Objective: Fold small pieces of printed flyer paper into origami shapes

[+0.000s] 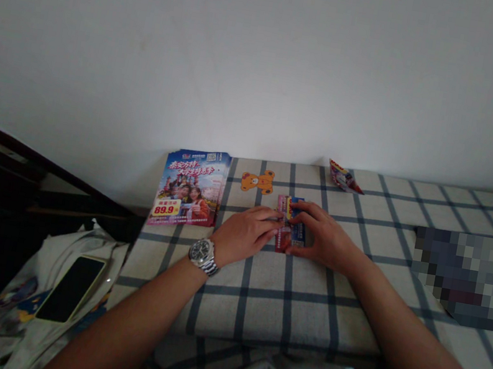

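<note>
A folded leaflet (283,241) is lying on the cloth-covered tabletop (263,313), nearer the back edge than the front, with the right hand (325,238) spreading its thumb and fingers apart on it; the left hand (242,234) is touching its left side with bunched fingers, and whether they are pinching the paper I cannot tell. A stack of flyers (191,191) is occupying the back left corner, its top sheet hiding the others, while pixelation is masking an object (460,277) toward the right edge, itself running out of view.
</note>
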Demonstrator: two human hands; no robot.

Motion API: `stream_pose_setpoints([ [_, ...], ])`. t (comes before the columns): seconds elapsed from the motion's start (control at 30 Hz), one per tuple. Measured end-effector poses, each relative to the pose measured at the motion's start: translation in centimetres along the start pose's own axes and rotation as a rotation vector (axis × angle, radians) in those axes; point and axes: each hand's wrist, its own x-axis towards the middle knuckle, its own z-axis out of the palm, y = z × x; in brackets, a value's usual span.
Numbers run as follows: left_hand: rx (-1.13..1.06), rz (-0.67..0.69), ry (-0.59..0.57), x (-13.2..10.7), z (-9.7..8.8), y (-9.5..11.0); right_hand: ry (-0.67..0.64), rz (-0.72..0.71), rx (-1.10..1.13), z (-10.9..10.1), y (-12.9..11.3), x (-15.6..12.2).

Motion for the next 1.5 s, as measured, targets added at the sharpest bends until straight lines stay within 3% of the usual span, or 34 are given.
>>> stream_pose_setpoints([
  [0.6, 0.004, 0.001, -0.003, 0.0, -0.1, 0.0, -0.012, -0.031, 0.015, 0.1, 0.6, -0.2],
  [1.17, 0.008, 0.001, 0.012, 0.0, 0.3, -0.1, 0.109, 0.068, -0.01, 1.3, 0.7, 0.5],
  [1.5, 0.005, 0.004, 0.012, 0.0, 0.3, -0.1, 0.082, 0.091, -0.01, 1.1, 0.6, 0.5],
])
